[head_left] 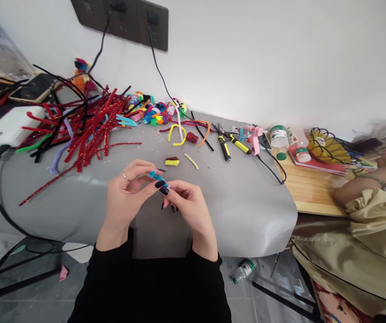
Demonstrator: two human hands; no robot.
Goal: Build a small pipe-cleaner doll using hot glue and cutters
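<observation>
- White box (9, 125), far left edge of the grey table (246, 202), at 9 o'clock from the hands.
- Red glitter pipe cleaners (90, 125) lie in a loose heap at 10 o'clock, with black and purple stems mixed in.
- Left hand (125, 197), ring on one finger, is closed in a pinch. Thumb and fingertips grip the near-left end of the blue pipe cleaner (155, 176).
- The blue pipe cleaner is a short piece held just above the table's front edge, between both hands, and touches nothing else.
- Handling, as judged: very light, a soft fuzzy pile over a thin wire core. It bends easily, keeps a bend and is not slippery. Best taken at the two ends, close to the bend. The cut wire tips may prick.
- Right hand (189, 206), dark nails, is also pinched shut. Thumb and forefinger grip the other end.
- Yellow-handled pliers (224, 147) at 1 o'clock, well apart from the hands.
- Pink glue gun (253, 137) just beside the pliers, on their right, cord trailing.
- Another person's sleeve (374, 224) at 3 o'clock, off the table.
</observation>
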